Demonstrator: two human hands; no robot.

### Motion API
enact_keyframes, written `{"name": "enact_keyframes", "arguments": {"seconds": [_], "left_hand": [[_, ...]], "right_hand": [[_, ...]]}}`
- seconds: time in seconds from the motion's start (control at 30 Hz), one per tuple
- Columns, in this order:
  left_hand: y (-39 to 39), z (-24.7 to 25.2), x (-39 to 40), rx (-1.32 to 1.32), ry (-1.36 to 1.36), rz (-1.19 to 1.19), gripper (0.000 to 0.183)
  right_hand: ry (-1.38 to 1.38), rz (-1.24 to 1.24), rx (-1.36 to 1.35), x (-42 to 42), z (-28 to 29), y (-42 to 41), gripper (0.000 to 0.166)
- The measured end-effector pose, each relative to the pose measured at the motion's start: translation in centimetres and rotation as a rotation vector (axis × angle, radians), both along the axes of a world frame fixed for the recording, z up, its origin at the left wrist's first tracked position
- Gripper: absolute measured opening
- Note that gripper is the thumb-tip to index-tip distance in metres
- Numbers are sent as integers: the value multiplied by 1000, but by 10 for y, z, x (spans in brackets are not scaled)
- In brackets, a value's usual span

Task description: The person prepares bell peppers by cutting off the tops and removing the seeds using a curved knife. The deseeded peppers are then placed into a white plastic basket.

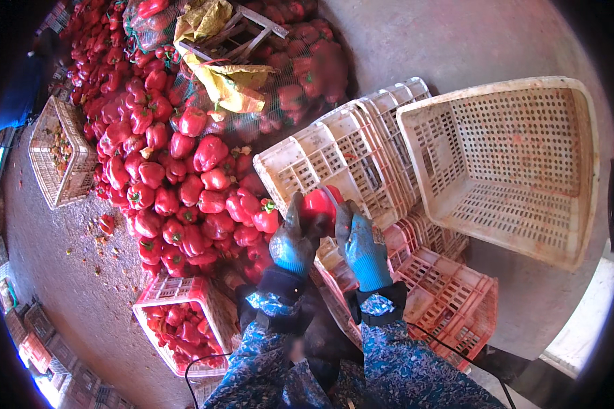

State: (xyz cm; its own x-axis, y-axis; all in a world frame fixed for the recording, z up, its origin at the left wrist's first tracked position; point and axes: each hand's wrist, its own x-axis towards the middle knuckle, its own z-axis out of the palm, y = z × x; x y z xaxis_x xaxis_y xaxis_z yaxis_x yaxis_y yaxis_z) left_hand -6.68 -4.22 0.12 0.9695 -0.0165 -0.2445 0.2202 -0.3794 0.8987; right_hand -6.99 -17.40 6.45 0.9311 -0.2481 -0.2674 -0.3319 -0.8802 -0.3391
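Note:
Both my hands wear blue knitted gloves with dark, dirty palms. My left hand point(295, 237) grips the left side of a red bell pepper point(319, 204). Against the pepper's right side lies my right hand point(357, 237), its fingers bent; a thin pale strip, not clear enough to name, shows beside them at the pepper's top. The pepper is held up in front of stacked white plastic crates point(332, 148). Just left of my hands spreads a large heap of red bell peppers point(184, 189), some with green stems.
An empty white crate point(517, 138) tilts at the right. A reddish crate point(440, 296) lies below it. At lower left stands a crate point(204, 286) holding red pieces; another crate point(82, 168) with scraps stands far left. Filled net bags point(291, 92), yellow sacking point(230, 87) and a wooden stool point(245, 36) are beyond.

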Motion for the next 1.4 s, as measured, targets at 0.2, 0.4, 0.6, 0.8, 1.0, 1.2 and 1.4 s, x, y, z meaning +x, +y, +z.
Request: {"name": "enact_keyframes", "arguments": {"seconds": [0.2,0.4,0.6,0.8,1.0,1.2,1.4], "left_hand": [[-9,-2,9,-23,30,-13,64],[1,0,8,-37,108,-19,63],[-5,-17,16,-124,152,45,62],[-4,-6,28,-141,213,6,66],[-5,20,22,132,110,-20,82],[-24,27,34,203,188,2,95],[-19,32,43,258,215,-38,97]], "right_hand": [[-196,-89,28,-46,-36,-16,33],[-161,-139,-39,-50,-31,10,28],[31,-75,102,-66,-16,-18,32],[-10,-198,-12,-85,-78,-1,31],[-66,-250,168,-94,-99,7,26],[-89,-1036,1611,-103,-80,-1,28],[-159,-1093,1268,-96,2,-4,31]]}}
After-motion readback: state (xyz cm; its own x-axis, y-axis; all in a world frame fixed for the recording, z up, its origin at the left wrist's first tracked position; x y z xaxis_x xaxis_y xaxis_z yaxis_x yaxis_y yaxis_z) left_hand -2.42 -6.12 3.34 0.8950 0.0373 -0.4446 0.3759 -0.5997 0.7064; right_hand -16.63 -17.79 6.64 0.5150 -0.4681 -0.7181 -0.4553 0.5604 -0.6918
